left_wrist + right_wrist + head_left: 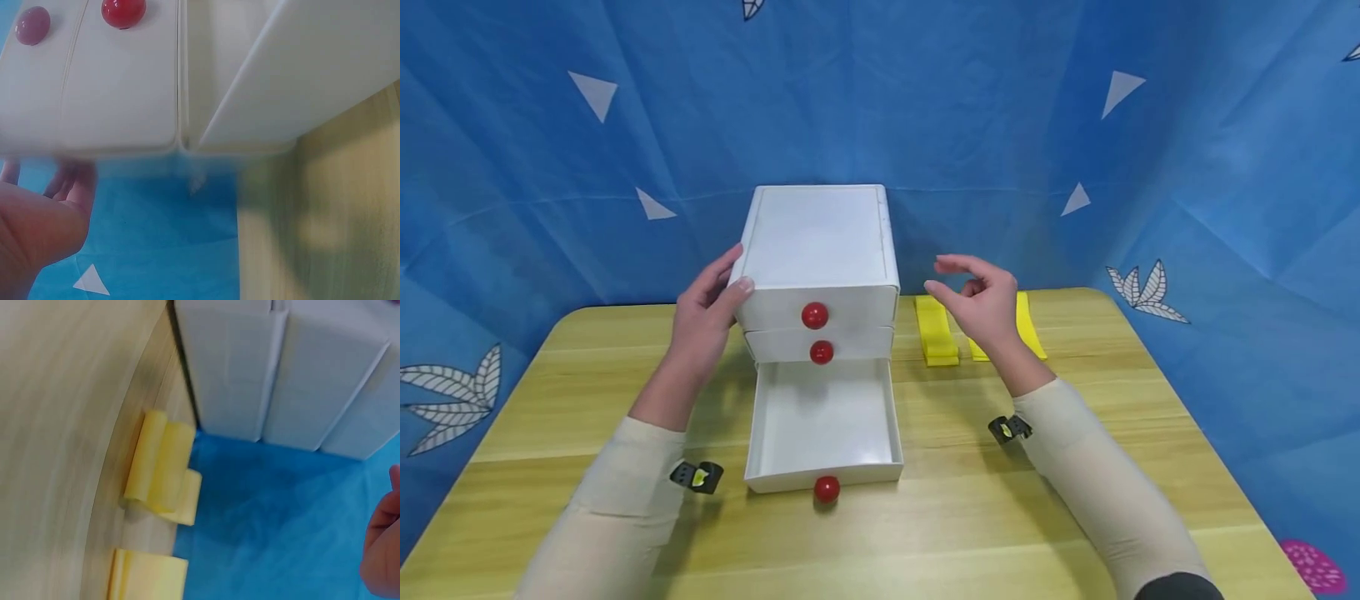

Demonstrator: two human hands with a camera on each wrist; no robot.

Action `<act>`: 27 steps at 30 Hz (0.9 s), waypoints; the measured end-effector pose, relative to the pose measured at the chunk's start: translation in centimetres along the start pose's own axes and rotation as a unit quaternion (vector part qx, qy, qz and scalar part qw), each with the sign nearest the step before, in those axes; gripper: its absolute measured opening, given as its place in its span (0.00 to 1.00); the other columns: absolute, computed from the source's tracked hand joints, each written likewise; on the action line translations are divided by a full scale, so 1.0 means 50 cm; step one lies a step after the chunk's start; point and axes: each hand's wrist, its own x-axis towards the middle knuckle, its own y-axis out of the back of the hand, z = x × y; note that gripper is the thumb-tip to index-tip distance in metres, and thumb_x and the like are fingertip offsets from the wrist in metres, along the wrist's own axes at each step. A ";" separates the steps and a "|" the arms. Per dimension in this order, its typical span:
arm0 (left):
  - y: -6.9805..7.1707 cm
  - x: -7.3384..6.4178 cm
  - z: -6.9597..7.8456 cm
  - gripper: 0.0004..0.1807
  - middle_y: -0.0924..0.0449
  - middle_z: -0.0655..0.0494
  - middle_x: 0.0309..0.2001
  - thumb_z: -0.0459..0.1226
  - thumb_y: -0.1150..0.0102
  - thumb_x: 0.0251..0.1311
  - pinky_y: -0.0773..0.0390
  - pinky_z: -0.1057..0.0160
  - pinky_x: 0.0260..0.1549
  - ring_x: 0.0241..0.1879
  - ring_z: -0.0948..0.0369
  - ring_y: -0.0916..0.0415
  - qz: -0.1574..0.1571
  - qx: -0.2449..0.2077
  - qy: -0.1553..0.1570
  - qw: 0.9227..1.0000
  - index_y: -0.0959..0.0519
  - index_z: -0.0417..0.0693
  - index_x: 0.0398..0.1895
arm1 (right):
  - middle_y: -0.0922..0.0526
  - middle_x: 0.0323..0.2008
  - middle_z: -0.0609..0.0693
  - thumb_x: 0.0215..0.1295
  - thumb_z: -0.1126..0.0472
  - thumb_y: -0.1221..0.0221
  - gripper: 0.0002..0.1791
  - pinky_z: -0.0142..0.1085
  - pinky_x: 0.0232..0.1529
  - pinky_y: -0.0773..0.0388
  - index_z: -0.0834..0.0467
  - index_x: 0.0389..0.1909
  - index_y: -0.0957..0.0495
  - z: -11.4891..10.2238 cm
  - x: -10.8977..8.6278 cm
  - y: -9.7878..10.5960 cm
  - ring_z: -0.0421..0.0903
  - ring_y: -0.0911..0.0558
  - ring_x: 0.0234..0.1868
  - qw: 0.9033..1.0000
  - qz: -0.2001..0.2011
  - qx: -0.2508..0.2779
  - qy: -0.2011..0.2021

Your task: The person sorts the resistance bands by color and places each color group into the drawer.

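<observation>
A white drawer cabinet [820, 237] with red round knobs stands on the table. Its bottom drawer [823, 417] is pulled out and bare inside; the two upper drawers are closed. At the cabinet's front left corner my left hand [700, 317] holds on, thumb at the top front edge and fingers along the left side. In the left wrist view, that hand [47, 219] touches the cabinet's side, with some fingertips hidden. To the right of the cabinet my right hand [985, 304] hovers with nothing in it, thumb and forefinger apart and fingers loosely bent.
Two folded yellow strips lie behind and below my right hand: one strip [936, 332] nearer the cabinet, the other strip [1030, 329] partly covered by the hand. A blue patterned cloth [1000, 125] hangs close behind the wooden table [970, 517].
</observation>
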 end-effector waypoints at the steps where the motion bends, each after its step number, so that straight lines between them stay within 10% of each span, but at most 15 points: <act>1: 0.000 0.000 0.000 0.30 0.39 0.51 0.73 0.49 0.46 0.73 0.33 0.43 0.63 0.68 0.50 0.38 0.000 0.002 0.001 1.000 0.38 0.69 0.76 | 0.14 0.41 0.61 0.56 0.70 0.28 0.16 0.30 0.12 0.44 0.65 0.47 0.15 0.018 0.006 -0.003 0.40 0.40 0.09 1.000 0.000 -0.003 -0.012; 7: 0.001 0.001 0.000 0.30 0.40 0.53 0.74 0.49 0.47 0.73 0.34 0.42 0.63 0.68 0.50 0.38 0.002 0.011 0.002 1.000 0.39 0.70 0.76 | 0.13 0.43 0.51 0.57 0.58 0.26 0.19 0.32 0.16 0.40 0.57 0.50 0.14 0.096 0.036 -0.019 0.41 0.37 0.12 0.996 0.003 -0.024 -0.090; 15: 0.000 0.004 -0.004 0.30 0.40 0.53 0.74 0.49 0.47 0.73 0.33 0.42 0.62 0.68 0.49 0.38 0.001 0.009 0.003 1.000 0.39 0.70 0.76 | 0.13 0.46 0.49 0.56 0.54 0.26 0.25 0.39 0.48 0.25 0.61 0.53 0.16 0.145 0.044 -0.029 0.41 0.23 0.54 0.986 -0.003 -0.020 -0.168; 27: 0.000 0.002 -0.002 0.30 0.39 0.53 0.73 0.50 0.47 0.73 0.33 0.42 0.62 0.68 0.50 0.38 0.000 0.008 0.002 1.000 0.38 0.71 0.76 | 0.15 0.51 0.50 0.56 0.54 0.26 0.28 0.44 0.59 0.27 0.57 0.57 0.18 0.206 0.029 -0.034 0.46 0.28 0.63 0.964 -0.037 -0.029 -0.260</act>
